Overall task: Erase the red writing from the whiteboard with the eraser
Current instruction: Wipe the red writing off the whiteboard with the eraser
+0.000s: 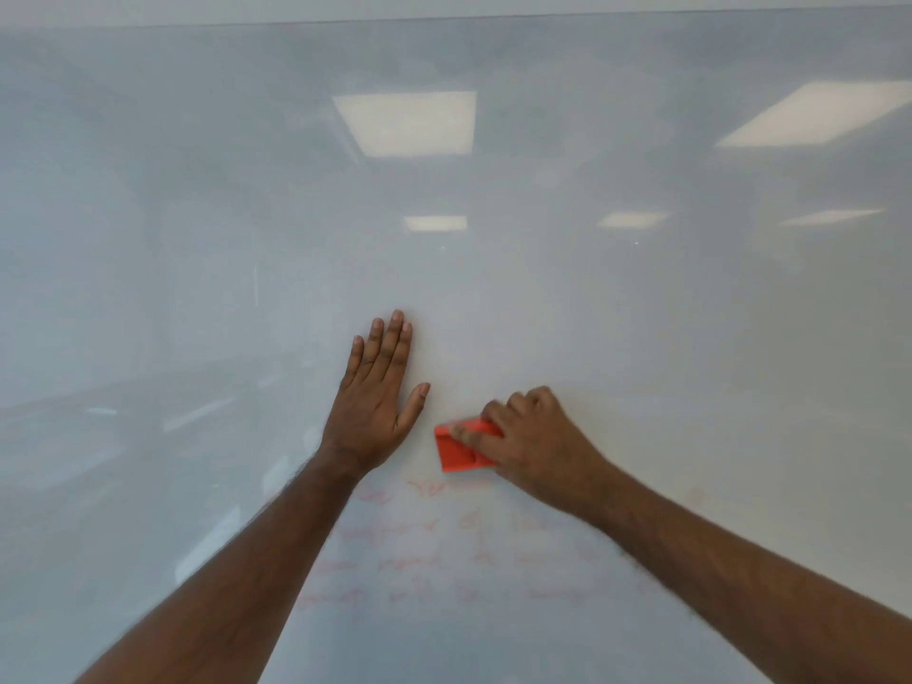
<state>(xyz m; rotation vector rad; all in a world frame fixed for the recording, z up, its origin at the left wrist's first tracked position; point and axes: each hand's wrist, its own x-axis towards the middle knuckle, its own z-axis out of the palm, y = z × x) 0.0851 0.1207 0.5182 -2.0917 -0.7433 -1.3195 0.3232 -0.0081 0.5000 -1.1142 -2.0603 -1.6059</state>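
A glossy whiteboard [543, 298] fills the view. Several faint lines of red writing [444, 550] run across its lower middle, between my two forearms. My right hand [528, 436] grips a red eraser [459, 454] and holds it against the board just above the top line of writing. My left hand [377, 392] lies flat on the board to the left of the eraser, fingers straight and pointing up, thumb spread toward the eraser. The right hand and eraser look slightly blurred.
The board's top edge [444, 19] runs along the top of the view. Ceiling lights [407, 123] reflect in the upper board. The board above both hands carries no writing.
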